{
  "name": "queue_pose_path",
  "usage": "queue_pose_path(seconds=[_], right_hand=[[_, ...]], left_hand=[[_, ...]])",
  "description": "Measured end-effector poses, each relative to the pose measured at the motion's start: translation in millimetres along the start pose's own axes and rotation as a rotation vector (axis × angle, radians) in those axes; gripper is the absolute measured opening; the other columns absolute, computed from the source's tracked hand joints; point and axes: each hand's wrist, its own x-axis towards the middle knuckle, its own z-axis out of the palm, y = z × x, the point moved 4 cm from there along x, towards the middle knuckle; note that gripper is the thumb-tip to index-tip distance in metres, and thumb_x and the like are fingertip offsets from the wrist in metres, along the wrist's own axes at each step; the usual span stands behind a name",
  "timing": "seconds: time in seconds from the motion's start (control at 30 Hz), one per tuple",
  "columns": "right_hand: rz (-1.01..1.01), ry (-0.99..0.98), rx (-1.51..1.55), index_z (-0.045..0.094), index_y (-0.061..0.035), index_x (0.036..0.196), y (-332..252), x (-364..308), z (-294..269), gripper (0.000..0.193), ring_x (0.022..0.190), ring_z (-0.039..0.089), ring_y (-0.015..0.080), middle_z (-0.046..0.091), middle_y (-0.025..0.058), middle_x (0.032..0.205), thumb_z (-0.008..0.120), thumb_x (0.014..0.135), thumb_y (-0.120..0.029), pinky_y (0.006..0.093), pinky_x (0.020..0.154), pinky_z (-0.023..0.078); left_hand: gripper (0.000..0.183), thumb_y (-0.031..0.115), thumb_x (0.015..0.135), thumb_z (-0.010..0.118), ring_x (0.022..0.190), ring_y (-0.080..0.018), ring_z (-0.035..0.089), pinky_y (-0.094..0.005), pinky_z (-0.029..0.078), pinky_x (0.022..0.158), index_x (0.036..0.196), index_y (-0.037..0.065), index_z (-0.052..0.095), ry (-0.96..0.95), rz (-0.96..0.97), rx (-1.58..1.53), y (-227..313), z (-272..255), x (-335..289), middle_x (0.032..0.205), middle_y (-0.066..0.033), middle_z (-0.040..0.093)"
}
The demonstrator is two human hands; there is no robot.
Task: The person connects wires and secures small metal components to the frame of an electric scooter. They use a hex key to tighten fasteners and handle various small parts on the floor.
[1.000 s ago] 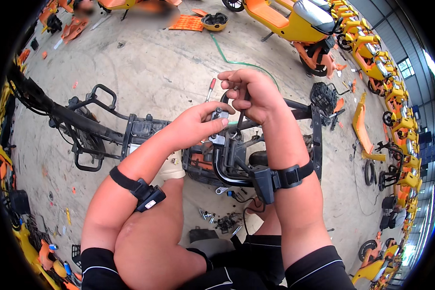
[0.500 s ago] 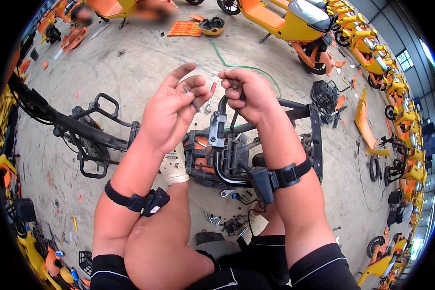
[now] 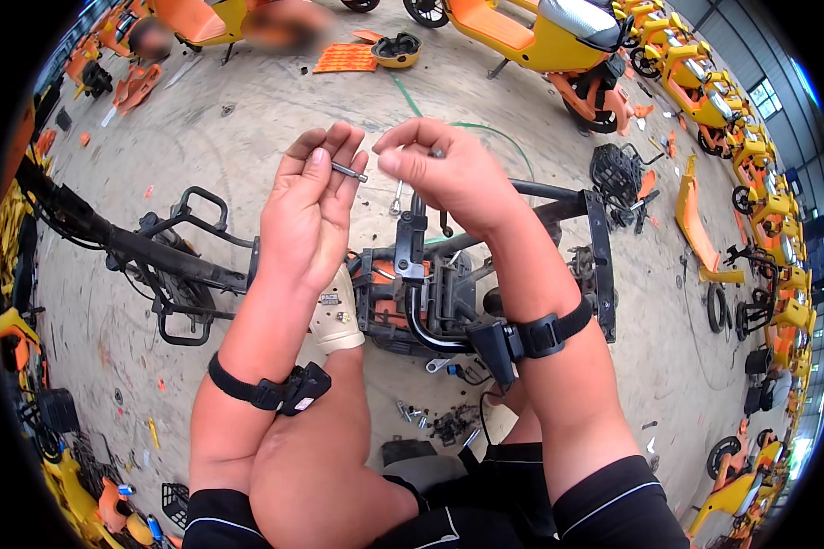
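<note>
My left hand (image 3: 309, 197) is turned palm up, its thumb pinning a short stepped metal pin (image 3: 349, 171) against the fingers. The pin's free end points toward my right hand (image 3: 449, 174), which is curled around a thin dark rod-like tool (image 3: 445, 225). Most of that tool is hidden in the fist; one end shows below the palm and a small tip by the thumb. A small gap separates the two hands. Beneath them stands a stripped black scooter frame (image 3: 417, 302), with a clamp-like bracket (image 3: 412, 247) on its bent tube.
Sockets and small bolts (image 3: 412, 414) lie on the floor near my legs. A black wire basket (image 3: 616, 171) and an orange panel (image 3: 696, 224) sit to the right. Yellow scooters (image 3: 558, 37) line the back and right. An upturned helmet (image 3: 398, 50) rests beyond my hands.
My left hand has rolled further palm up, bringing the pin closer to level. My right hand has shifted left and turned, with its thumb now nearer the left fingers.
</note>
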Motion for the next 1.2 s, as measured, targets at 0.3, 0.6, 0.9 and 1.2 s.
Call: queue_pose_path(seconds=[0.3,0.6,0.9,1.2], right_hand=[[-0.283,0.036,-0.131,0.071,-0.0047,0.105,-1,1,4,0.024,0.068,0.045,0.0038,0.052,-0.0055,0.072,0.081,0.084,-0.013,0.0224,0.060,0.040],[-0.164,-0.004,-0.262,0.072,-0.0027,0.095,-13,-7,-15,0.019,0.069,0.046,0.0047,0.053,-0.0058,0.072,0.080,0.086,-0.017,0.0233,0.063,0.041],[-0.021,-0.172,-0.297,0.069,-0.0031,0.090,-8,-9,-12,0.017,0.067,0.045,0.0045,0.050,-0.0069,0.068,0.078,0.086,-0.016,0.0230,0.064,0.041],[-0.031,-0.138,-0.239,0.069,-0.0037,0.091,-11,-11,-9,0.018,0.067,0.045,0.0035,0.051,-0.0082,0.067,0.079,0.086,-0.018,0.0230,0.063,0.039]], left_hand=[[0.020,0.009,0.107,0.043,0.130,-0.0270,0.055,-0.0410,0.046,0.112,0.124,0.003,0.052,-0.027,-0.060,-0.095,-13,12,3,0.130,-0.0136,0.059],[0.032,0.022,0.105,0.056,0.110,-0.0191,0.064,-0.0343,0.050,0.101,0.127,0.000,0.058,-0.070,-0.176,0.599,-22,12,-11,0.119,-0.0112,0.066],[0.031,0.018,0.100,0.062,0.101,-0.0147,0.062,-0.0308,0.049,0.093,0.124,-0.001,0.062,-0.114,-0.164,0.894,-18,11,-17,0.111,-0.0069,0.068],[0.029,0.012,0.099,0.060,0.103,-0.0142,0.062,-0.0312,0.049,0.094,0.125,-0.001,0.061,-0.135,-0.169,0.853,-17,11,-20,0.109,-0.0074,0.068]])
